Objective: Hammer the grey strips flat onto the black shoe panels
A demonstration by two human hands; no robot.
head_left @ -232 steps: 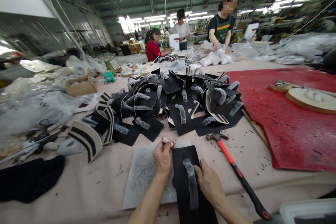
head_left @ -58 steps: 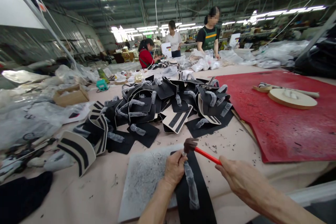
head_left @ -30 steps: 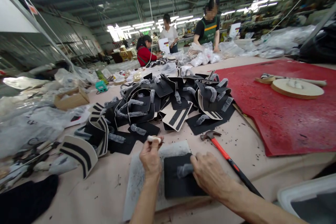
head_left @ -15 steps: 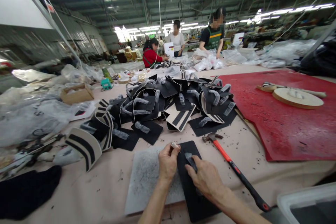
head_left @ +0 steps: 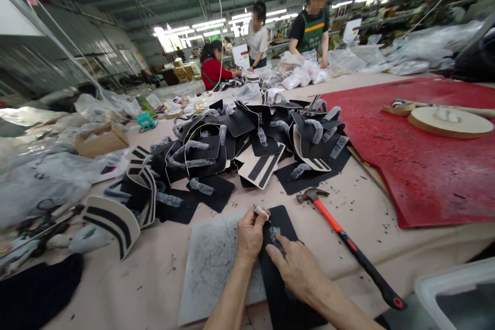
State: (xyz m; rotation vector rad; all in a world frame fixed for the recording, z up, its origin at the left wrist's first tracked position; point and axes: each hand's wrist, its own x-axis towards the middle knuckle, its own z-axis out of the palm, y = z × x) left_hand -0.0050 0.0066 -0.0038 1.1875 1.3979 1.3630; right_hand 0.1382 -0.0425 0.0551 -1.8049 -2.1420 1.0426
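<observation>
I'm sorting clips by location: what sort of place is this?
Probably a factory workshop: a heap of black panels and a hammer on the worktable, an aproned co-worker beyond.

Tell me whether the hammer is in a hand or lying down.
Lying down. The hammer rests on the table; the left hand holds a white tool, and the right hand is on a black panel.

Left fingers (head_left: 246, 220) pinched, right fingers (head_left: 289, 245) extended
</observation>
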